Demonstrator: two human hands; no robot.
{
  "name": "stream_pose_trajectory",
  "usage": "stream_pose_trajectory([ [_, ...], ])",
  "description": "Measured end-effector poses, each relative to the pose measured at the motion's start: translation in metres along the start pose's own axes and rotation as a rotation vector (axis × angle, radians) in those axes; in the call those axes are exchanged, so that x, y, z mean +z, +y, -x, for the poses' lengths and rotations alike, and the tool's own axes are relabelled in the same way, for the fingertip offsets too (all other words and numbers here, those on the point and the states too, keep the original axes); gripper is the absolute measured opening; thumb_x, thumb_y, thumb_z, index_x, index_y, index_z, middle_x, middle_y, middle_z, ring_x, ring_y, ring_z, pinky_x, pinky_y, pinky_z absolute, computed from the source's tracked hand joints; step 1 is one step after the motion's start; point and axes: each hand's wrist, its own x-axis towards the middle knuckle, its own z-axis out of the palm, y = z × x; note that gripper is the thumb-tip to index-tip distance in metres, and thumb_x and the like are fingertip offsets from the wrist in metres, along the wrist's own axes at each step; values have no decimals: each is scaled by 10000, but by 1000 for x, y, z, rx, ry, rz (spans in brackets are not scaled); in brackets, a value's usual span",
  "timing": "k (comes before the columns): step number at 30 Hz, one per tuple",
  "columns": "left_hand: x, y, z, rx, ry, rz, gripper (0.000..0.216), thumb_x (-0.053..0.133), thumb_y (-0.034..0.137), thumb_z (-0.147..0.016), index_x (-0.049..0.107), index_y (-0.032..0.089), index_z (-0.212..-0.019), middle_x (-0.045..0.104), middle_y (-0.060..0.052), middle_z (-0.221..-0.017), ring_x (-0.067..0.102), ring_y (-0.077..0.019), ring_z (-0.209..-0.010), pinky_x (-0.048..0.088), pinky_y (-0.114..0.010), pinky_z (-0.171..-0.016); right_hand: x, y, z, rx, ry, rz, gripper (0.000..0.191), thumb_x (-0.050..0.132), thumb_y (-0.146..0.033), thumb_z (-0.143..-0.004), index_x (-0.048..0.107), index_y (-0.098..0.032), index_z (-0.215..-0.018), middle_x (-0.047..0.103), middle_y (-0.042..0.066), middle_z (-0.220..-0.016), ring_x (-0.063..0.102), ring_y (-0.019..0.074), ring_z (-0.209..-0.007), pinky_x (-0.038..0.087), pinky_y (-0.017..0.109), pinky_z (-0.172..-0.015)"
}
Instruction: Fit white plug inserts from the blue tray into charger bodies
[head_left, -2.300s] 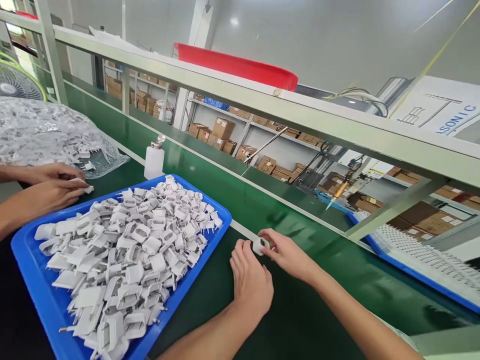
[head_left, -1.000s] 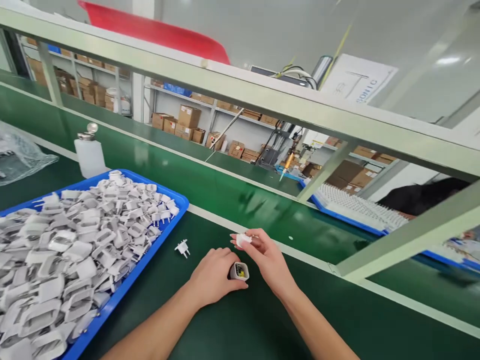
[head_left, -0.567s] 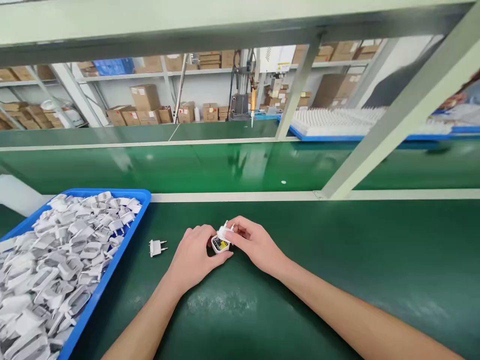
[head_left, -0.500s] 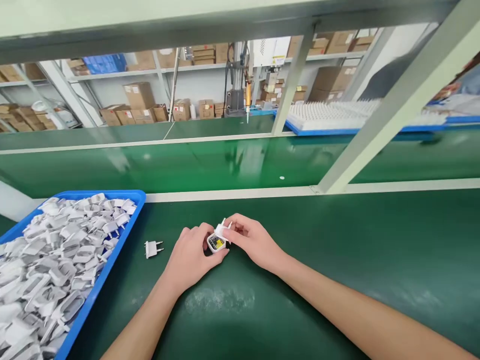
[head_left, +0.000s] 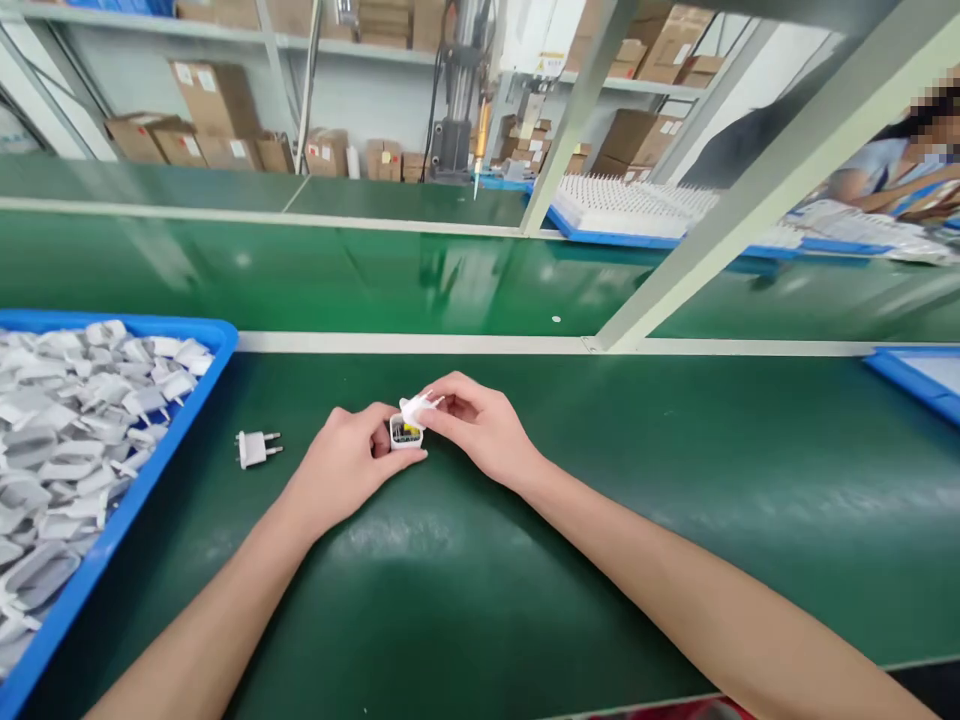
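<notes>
Worktop point(head_left: 450, 600) is dark green and fills most of my view. Blue tray point(head_left: 202, 328) sits at the left, heaped with white plug parts point(head_left: 67, 440). My left fingers point(head_left: 375, 413) are pinching a little white housing point(head_left: 406, 446) around mid-worktop, thumb on the near side, open end showing. My right fingers point(head_left: 450, 386) have a white pronged piece point(head_left: 416, 410) pinched right by its far edge, honestly can't tell if the two touch. Loose plug point(head_left: 253, 450) lies between tray and left fingers. Tiniest bit: something yellow point(head_left: 412, 431) inside the housing.
</notes>
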Motion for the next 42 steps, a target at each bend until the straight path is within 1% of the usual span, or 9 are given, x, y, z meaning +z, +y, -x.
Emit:
stream_pose_trajectory([
  [3, 0, -2, -1, 50, 7, 23, 308, 718, 511, -873, 609, 225, -897, 589, 56, -706, 486, -160, -701, 339, -270, -717, -1, -10, 3, -144, -68, 317, 75, 688, -268, -910, 698, -206, -952, 590, 30, -952, 539, 152, -768, 460, 297, -714],
  [6, 1, -1, -3, 31, 4, 13, 324, 748, 498, -851, 599, 211, -869, 586, 61, -691, 475, -152, -672, 343, -284, -736, 0, -19, 5, -184, -113, 485, 77, 623, -197, -957, 681, -205, -1006, 571, 40, -990, 551, 160, -832, 459, 294, -732],
  [15, 0, 1, -4, 62, 27, 12, 362, 768, 460, -852, 543, 184, -787, 576, 67, -669, 483, -139, -628, 328, -297, -742, 9, -22, 4, -169, -84, 518, 75, 636, -142, -952, 668, -206, -975, 579, 26, -985, 554, 148, -781, 471, 286, -699],
  [21, 2, 0, -6, 65, 41, 11, 376, 774, 479, -840, 543, 188, -780, 577, 60, -655, 488, -152, -635, 323, -297, -728, 12, -29, 0, -141, -84, 619, 96, 657, -111, -922, 681, -202, -937, 566, 24, -950, 544, 159, -789, 456, 298, -694],
  [32, 3, 0, -4, 86, 76, -12, 347, 736, 490, -862, 572, 191, -801, 626, 42, -726, 554, -158, -675, 353, -273, -709, 21, -37, -2, -128, -188, 864, 169, 505, -53, -935, 567, -193, -864, 568, 26, -897, 498, 194, -844, 394, 308, -739],
  [34, 1, 2, -1, 109, 71, -46, 314, 717, 498, -877, 621, 199, -891, 637, 38, -754, 568, -162, -697, 365, -271, -711, 12, -38, -6, -106, -202, 828, 129, 555, -80, -928, 592, -193, -878, 584, 6, -875, 531, 170, -808, 413, 283, -725],
  [37, -1, 4, 4, 127, 62, -116, 388, 682, 515, -903, 621, 220, -1147, 643, 36, -775, 596, -190, -780, 389, -279, -733, -25, -43, -3, -66, -132, 818, 42, 641, -162, -912, 632, -192, -884, 634, -9, -874, 588, 150, -764, 448, 261, -700],
  [39, -1, 4, 5, 138, 64, -156, 425, 628, 499, -948, 571, 205, -1249, 651, 26, -790, 614, -205, -828, 409, -293, -759, -59, -54, 8, -34, -27, 868, 66, 651, -213, -921, 647, -182, -863, 662, 6, -863, 613, 167, -769, 471, 279, -705],
  [42, 1, 5, 6, 178, 80, -182, 314, 575, 416, -997, 591, 177, -1199, 679, 2, -828, 641, -206, -851, 421, -329, -837, -96, -83, 17, -47, 182, 988, 167, 642, -278, -967, 653, -157, -852, 664, 36, -845, 620, 171, -746, 518, 301, -707],
])
